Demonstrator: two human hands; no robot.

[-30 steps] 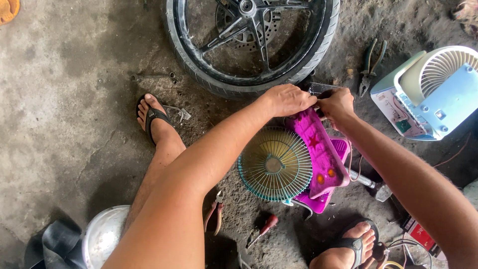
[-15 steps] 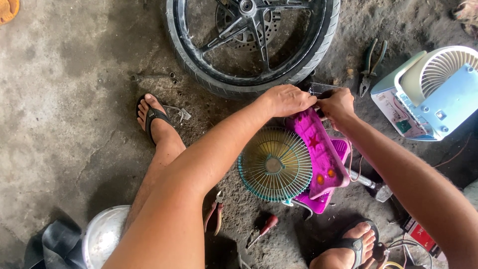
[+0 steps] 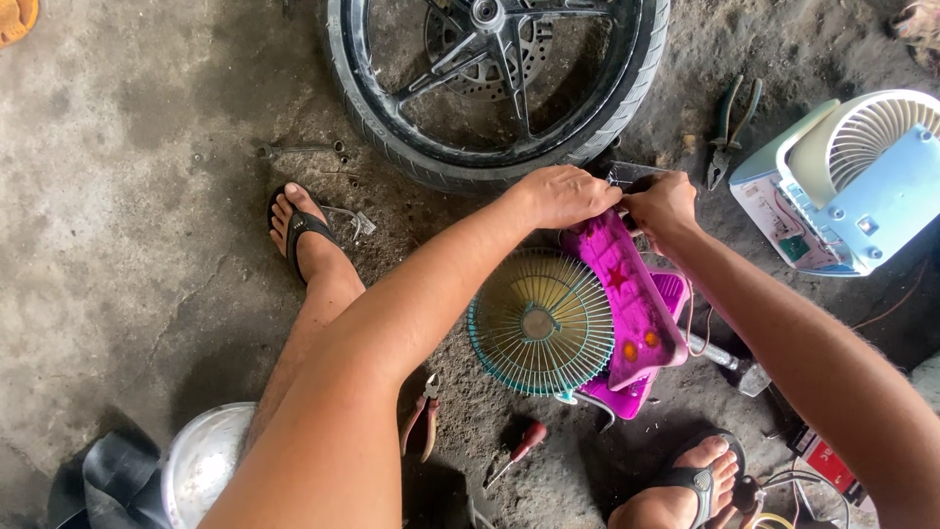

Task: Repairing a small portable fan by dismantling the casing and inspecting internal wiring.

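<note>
Head view, nearest first: red-handled pliers (image 3: pixel 421 423) and a screwdriver (image 3: pixel 519 449) lie on the concrete floor (image 3: pixel 127 245) by a round fan grille (image 3: pixel 540 321). Beyond it, the left hand (image 3: pixel 563 196) and right hand (image 3: pixel 664 208) both close on the top end of the purple fan casing (image 3: pixel 627 294). Farther off lies a motorcycle wheel (image 3: pixel 499 78).

A wheel (image 3: pixel 499 83), pliers (image 3: pixel 729 127) and a screwdriver (image 3: pixel 519 451) lie about.
</note>
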